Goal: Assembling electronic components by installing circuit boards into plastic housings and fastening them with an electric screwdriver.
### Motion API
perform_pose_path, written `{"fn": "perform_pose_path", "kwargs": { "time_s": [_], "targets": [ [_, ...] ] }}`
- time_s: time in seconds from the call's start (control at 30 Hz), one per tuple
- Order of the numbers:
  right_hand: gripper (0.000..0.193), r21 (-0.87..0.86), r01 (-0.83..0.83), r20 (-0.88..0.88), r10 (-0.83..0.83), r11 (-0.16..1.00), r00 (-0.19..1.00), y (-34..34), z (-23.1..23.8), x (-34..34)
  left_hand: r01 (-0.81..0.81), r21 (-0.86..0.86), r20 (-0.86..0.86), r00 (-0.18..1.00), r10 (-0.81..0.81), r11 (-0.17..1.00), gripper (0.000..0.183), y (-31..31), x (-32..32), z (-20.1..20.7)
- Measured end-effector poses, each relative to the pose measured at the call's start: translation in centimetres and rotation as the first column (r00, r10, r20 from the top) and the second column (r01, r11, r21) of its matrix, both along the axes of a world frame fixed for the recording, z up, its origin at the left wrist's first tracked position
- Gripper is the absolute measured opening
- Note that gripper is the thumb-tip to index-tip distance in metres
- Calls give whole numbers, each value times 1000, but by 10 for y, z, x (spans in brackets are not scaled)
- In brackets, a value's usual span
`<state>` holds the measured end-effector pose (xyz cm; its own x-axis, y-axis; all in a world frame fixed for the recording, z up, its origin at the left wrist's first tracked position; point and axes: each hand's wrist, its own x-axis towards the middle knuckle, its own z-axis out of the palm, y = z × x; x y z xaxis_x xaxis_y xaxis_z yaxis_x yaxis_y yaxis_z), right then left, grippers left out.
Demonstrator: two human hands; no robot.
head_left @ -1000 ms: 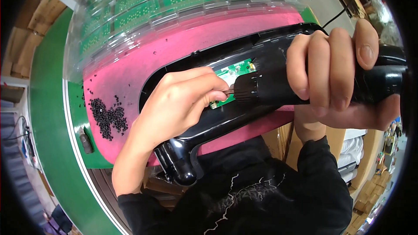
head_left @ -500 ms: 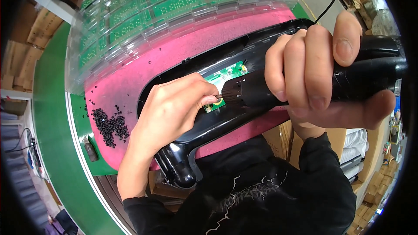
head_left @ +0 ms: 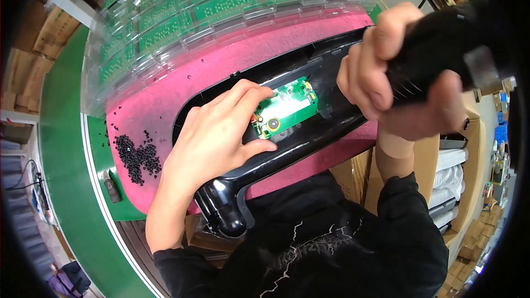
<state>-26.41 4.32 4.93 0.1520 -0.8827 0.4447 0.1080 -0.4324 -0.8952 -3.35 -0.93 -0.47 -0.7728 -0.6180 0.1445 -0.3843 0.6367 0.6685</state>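
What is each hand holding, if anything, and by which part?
Right hand: black power tool, gripped around its body. Left hand: spread at one end of the circuit board; whether it grips anything cannot be told.

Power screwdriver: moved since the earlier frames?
Yes. Relative to the green circuit board, the power screwdriver has gone right and toward the picture's upper edge; its front end, earlier over the board, is now clear of it.

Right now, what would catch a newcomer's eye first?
A green circuit board stands out, in a black shell on the pink mat, the left hand at the board's left end. The right hand holds a bulky black tool at the shell's right. Behind lies a clear tray of more green boards.
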Motion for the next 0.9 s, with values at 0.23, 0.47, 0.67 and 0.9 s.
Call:
{"fn": "perform_pose_path", "kwargs": {
  "time_s": [0.23, 0.47, 0.67, 0.9],
  "targets": [
    [55, -30, 160, 45, -159, 987, 986, -5, -21, 1, -43, -64, 175, 983, 54, 997, 62, -1, 2, -5],
    [55, -31, 87, 35, -86, 996, 996, -7, -23, 2, -39, -58, 173, 984, 49, 998, 62, 1, 2, -1],
    [58, -10, 104, 30, -104, 995, 994, -11, -29, 5, -86, -120, 107, 989, 99, 989, 59, 1, 3, 2],
    [58, -8, 37, 70, -37, 999, 997, -15, -30, -1, -319, -394, -85, 946, 312, 862, 26, -16, 12, -1]
  ]
}}
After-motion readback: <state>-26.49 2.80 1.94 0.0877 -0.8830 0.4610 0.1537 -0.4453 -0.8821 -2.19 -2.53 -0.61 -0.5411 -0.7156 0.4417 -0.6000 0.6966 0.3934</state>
